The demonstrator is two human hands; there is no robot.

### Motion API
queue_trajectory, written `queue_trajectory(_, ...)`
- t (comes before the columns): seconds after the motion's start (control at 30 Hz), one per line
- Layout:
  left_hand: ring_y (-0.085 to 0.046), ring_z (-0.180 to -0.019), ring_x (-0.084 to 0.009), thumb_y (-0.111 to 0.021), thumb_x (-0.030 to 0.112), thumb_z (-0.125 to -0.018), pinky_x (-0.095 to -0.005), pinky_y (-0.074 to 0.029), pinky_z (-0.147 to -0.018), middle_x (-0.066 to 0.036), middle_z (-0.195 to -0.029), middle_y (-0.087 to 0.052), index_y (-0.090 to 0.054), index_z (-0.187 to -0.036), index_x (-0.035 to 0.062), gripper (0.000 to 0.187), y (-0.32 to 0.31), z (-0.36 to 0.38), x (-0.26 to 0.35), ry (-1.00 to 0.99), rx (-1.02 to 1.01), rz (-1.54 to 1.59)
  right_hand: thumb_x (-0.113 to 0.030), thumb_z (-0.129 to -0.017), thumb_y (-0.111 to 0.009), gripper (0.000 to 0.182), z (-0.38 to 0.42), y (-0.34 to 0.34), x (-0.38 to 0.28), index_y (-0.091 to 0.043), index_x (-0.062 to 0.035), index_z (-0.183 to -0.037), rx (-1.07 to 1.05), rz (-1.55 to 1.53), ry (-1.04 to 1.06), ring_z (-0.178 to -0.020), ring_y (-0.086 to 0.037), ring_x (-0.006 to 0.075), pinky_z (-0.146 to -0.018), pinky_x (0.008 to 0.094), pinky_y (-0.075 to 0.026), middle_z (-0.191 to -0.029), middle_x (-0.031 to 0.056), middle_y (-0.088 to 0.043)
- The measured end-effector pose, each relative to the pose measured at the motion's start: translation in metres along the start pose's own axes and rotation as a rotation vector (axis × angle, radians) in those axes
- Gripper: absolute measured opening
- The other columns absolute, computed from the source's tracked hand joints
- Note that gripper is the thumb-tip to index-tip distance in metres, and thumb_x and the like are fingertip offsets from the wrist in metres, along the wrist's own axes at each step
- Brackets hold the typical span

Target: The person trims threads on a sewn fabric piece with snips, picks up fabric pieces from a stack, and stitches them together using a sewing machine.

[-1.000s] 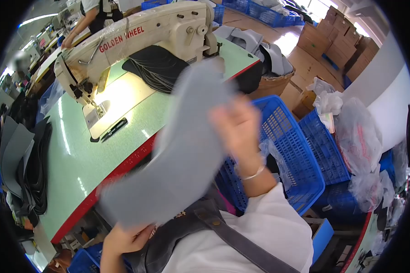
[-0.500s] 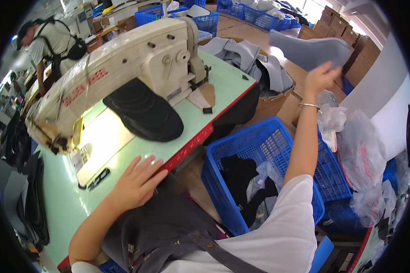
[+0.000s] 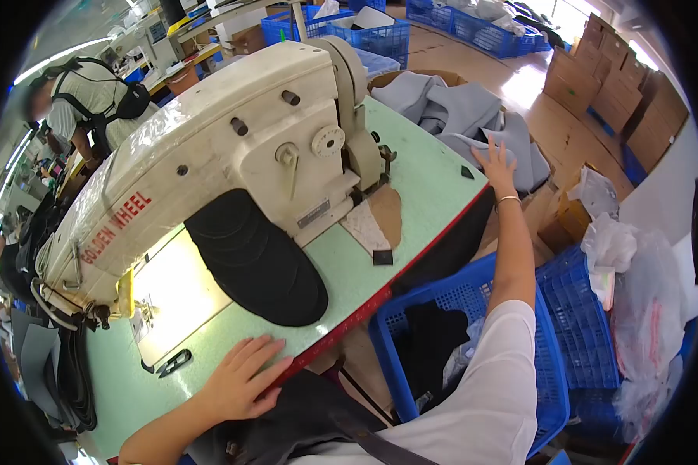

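My left hand (image 3: pixel 243 381) lies with fingers stretched out on the front edge of the green sewing table (image 3: pixel 364 298), holding nothing. My right hand (image 3: pixel 498 169) reaches out far to the right, its fingers spread over the grey cut pieces (image 3: pixel 459 108) heaped in a cardboard box (image 3: pixel 547 172). Between table and machine arm, a stack of black sole-shaped pieces (image 3: pixel 260 260) rests under the white sewing machine (image 3: pixel 209 147). Thread snips (image 3: pixel 175 363) lie by the needle area, left of my left hand.
Below my right arm stands a blue basket (image 3: pixel 473 287) with black cloth and plastic in it. Plastic bags (image 3: pixel 636 287) hang over another blue basket (image 3: pixel 578 310) at the right. Cardboard boxes (image 3: pixel 613 81) are stacked farther back. A person (image 3: pixel 101 101) bends over at the far left.
My right hand has come down from the upper right to the box and let go of the grey piece it held up. My left hand stays at the table edge while the view shifts.
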State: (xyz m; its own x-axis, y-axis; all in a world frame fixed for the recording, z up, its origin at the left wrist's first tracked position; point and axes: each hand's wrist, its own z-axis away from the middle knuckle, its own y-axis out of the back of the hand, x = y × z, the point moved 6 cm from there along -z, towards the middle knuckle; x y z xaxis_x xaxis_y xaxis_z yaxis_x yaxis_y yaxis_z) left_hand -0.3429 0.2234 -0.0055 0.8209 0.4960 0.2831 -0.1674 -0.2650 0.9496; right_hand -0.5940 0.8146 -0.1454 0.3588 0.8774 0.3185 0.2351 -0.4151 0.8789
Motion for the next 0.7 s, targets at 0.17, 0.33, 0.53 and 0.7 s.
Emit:
queue_trajectory(0.17,-0.049,-0.127,-0.0326,-0.072,0.024,-0.072,-0.0478,-0.036,-0.107,-0.013,-0.134,-0.055,-0.060,-0.127,0.0130,0.057,-0.008,0.004,-0.004,0.040,-0.063,-0.065,-0.048,-0.062,-0.083,0.106,-0.039,0.021,-0.013,-0.024,-0.0461,-0.150,-0.088,-0.274,0.012,-0.148,-0.004,0.0377,-0.102,0.0780,-0.020,-0.164,0.0029,0.001)
queue_trajectory(0.33,-0.051,-0.121,-0.0256,-0.073,0.029,-0.075,-0.0448,-0.035,-0.107,-0.008,-0.130,-0.056,-0.060,-0.129,0.0231,0.056,-0.016,0.001,-0.007,0.077,-0.220,-0.155,-0.055,-0.057,-0.084,0.112,-0.095,-0.011,-0.012,-0.022,-0.0464,-0.150,-0.307,-0.225,-0.013,-0.149,-0.002,0.0352,-0.104,0.0765,-0.018,-0.164,-0.0014,-0.001)
queue_trajectory(0.53,-0.051,-0.118,-0.0327,-0.058,0.014,-0.080,-0.0498,-0.036,-0.103,-0.014,-0.126,-0.054,-0.057,-0.133,0.0197,0.052,-0.023,0.011,-0.010,0.057,-0.322,-0.099,-0.044,-0.076,-0.074,0.087,-0.054,-0.104,-0.036,-0.032,-0.0244,-0.150,-0.694,-0.383,-0.037,-0.146,-0.016,0.0342,-0.109,0.0630,-0.026,-0.159,0.0087,-0.020)
queue_trajectory(0.7,-0.049,-0.119,-0.0401,-0.056,0.018,-0.080,-0.0563,-0.036,-0.101,-0.019,-0.132,-0.049,-0.054,-0.136,0.0151,0.057,-0.029,0.029,-0.012,0.091,-0.344,0.000,-0.038,-0.080,-0.070,0.077,0.032,-0.144,-0.056,-0.035,-0.0186,-0.146,-0.636,-0.585,-0.217,-0.141,-0.023,0.0345,-0.108,0.0581,-0.029,-0.153,0.0113,-0.027)
